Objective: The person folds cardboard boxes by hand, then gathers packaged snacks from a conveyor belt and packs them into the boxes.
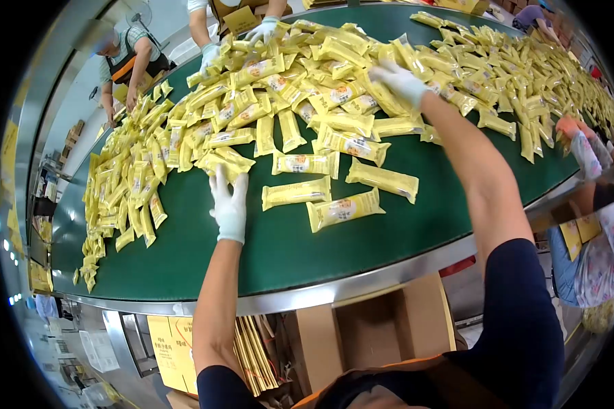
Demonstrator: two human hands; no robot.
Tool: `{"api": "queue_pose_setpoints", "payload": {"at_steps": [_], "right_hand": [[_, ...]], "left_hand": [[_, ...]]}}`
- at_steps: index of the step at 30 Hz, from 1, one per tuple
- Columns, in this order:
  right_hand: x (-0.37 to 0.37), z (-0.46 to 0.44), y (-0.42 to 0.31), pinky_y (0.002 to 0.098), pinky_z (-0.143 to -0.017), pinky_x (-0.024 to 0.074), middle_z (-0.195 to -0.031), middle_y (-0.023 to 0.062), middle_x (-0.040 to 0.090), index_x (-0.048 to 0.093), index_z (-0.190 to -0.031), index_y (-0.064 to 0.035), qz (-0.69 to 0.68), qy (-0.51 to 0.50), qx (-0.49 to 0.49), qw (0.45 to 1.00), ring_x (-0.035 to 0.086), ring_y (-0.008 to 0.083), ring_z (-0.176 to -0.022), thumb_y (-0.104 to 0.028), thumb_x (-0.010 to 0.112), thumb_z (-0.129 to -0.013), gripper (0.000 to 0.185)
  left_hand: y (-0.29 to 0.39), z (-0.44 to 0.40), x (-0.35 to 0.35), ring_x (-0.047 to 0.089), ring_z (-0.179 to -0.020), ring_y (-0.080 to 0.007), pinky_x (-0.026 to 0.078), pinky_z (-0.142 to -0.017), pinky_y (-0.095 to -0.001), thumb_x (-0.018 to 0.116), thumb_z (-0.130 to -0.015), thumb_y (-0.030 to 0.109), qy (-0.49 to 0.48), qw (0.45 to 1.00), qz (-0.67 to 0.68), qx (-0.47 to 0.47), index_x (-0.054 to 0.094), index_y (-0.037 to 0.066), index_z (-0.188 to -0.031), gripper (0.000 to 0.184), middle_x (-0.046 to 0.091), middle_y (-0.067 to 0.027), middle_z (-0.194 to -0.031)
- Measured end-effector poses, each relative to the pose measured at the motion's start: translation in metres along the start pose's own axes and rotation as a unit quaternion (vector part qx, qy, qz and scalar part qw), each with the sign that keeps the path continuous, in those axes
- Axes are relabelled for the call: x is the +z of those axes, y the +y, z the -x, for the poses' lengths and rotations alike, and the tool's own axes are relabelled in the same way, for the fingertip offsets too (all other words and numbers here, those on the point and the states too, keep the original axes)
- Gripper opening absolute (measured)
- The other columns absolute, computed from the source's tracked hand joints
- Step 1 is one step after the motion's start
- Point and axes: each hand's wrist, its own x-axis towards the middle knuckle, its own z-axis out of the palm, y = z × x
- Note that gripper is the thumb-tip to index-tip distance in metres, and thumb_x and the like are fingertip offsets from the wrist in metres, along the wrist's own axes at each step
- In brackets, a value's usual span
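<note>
My left hand (230, 206), in a white glove, has its fingers spread against a yellow wrapped snack bar (226, 161) at the near edge of the heap. Further away, my right hand (401, 83), also gloved, lies stretched out over the heap of snack bars (334, 88), slightly blurred, its fingers extended. Between my hands several single bars lie apart on the green conveyor belt (273, 252), among them a printed one (346, 209) and a plain-sided one (383, 180). Whatever lies under my right palm is hidden.
Across the belt, a co-worker's gloved hands (262, 31) touch the heap. Another person (129, 58) works at the far left; a pinkish-gloved hand (572, 128) is at right. Below the metal edge (334, 292) stand an open carton (372, 327) and yellow flattened boxes (170, 344).
</note>
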Motion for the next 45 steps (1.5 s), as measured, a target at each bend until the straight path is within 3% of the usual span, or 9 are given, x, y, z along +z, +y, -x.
{"api": "queue_pose_setpoints", "payload": {"at_steps": [2,9,14,18,21,24,31,36,45], "right_hand": [[0.042,0.000,-0.025,0.0410,-0.114,0.0322,-0.150,0.0249,0.040,0.042,-0.149,-0.0174,0.187,-0.016,-0.014,0.982,0.042,0.0380,-0.137,-0.079,0.054,-0.073,0.099],[0.065,0.088,-0.072,0.0409,-0.107,0.0407,-0.149,0.0264,0.036,0.055,-0.137,-0.0112,0.328,-0.194,-0.243,0.892,0.047,0.0424,-0.129,-0.070,0.062,-0.073,0.087],[0.004,0.128,-0.057,0.0415,-0.104,0.0435,-0.150,0.0218,0.038,0.056,-0.135,-0.0101,0.416,-0.281,-0.217,0.837,0.048,0.0372,-0.130,-0.062,0.068,-0.071,0.083],[-0.030,0.157,-0.015,0.0425,-0.108,0.0394,-0.151,0.0224,0.036,0.055,-0.137,-0.0124,0.494,-0.118,-0.226,0.831,0.044,0.0373,-0.134,-0.053,0.074,-0.069,0.081],[-0.028,0.191,-0.017,0.0417,-0.104,0.0435,-0.140,0.0159,0.051,0.060,-0.125,-0.0105,0.284,0.049,-0.304,0.908,0.052,0.0336,-0.125,-0.025,0.071,-0.079,0.050],[0.016,0.224,-0.010,0.0430,-0.094,0.0467,-0.115,0.0103,0.062,0.064,-0.109,-0.0078,0.248,-0.117,-0.342,0.899,0.057,0.0319,-0.111,-0.027,0.069,-0.082,0.033],[-0.026,0.244,0.028,0.0409,-0.092,0.0449,-0.106,0.0098,0.061,0.063,-0.106,-0.0076,0.302,-0.084,-0.325,0.892,0.057,0.0314,-0.106,-0.042,0.071,-0.081,0.044],[-0.051,0.276,0.014,0.0453,-0.109,0.0354,-0.137,0.0144,0.053,0.049,-0.138,-0.0091,0.354,-0.072,-0.271,0.892,0.048,0.0334,-0.129,-0.043,0.072,-0.075,0.075],[-0.037,0.259,-0.008,0.0411,-0.089,0.0468,-0.098,0.0095,0.065,0.065,-0.101,-0.0096,0.338,-0.099,-0.349,0.868,0.062,0.0285,-0.097,-0.038,0.072,-0.080,0.036]], "left_hand": [[0.073,-0.009,-0.016,0.025,-0.146,-0.0376,0.017,-0.101,-0.0769,0.067,-0.083,0.053,0.014,0.986,0.055,-0.157,0.047,0.031,-0.143,0.067,0.017,-0.0252,-0.160],[0.055,0.035,0.005,0.055,-0.112,-0.0439,0.042,-0.098,-0.0477,0.062,-0.084,0.023,0.058,0.992,0.032,0.112,0.071,0.014,-0.107,0.026,0.054,-0.0273,-0.131],[0.058,0.093,-0.056,0.047,-0.130,-0.0416,0.041,-0.106,-0.0399,0.060,-0.090,0.015,-0.037,0.994,0.081,0.065,0.070,0.016,-0.118,0.030,0.042,-0.0267,-0.147],[0.103,0.130,-0.109,0.058,-0.115,-0.0358,0.047,-0.097,-0.0402,0.064,-0.088,0.013,0.074,0.985,0.023,0.153,0.067,0.010,-0.119,0.031,0.058,-0.0174,-0.130],[0.155,0.141,-0.127,0.063,-0.101,-0.0345,0.050,-0.088,-0.0399,0.070,-0.084,0.022,-0.138,0.956,0.128,0.224,0.066,0.007,-0.115,0.034,0.066,-0.0159,-0.111],[0.194,0.135,-0.098,0.063,-0.095,-0.0362,0.050,-0.085,-0.0419,0.075,-0.078,0.039,-0.281,0.925,0.082,0.240,0.062,0.003,-0.117,0.055,0.067,-0.0167,-0.103],[0.177,0.135,-0.076,0.061,-0.098,-0.0313,0.049,-0.087,-0.0386,0.069,-0.077,0.016,-0.262,0.894,0.002,0.364,0.058,0.005,-0.122,0.047,0.063,-0.0144,-0.104],[0.172,0.141,-0.131,0.061,-0.096,-0.0304,0.048,-0.089,-0.0333,0.065,-0.079,0.004,-0.207,0.929,0.261,0.159,0.057,0.004,-0.128,0.050,0.059,-0.0146,-0.103],[0.087,0.096,-0.106,0.061,-0.103,-0.0367,0.050,-0.089,-0.0415,0.071,-0.082,0.021,-0.239,0.931,-0.146,0.235,0.052,0.008,-0.131,0.054,0.064,-0.0164,-0.116]]}}
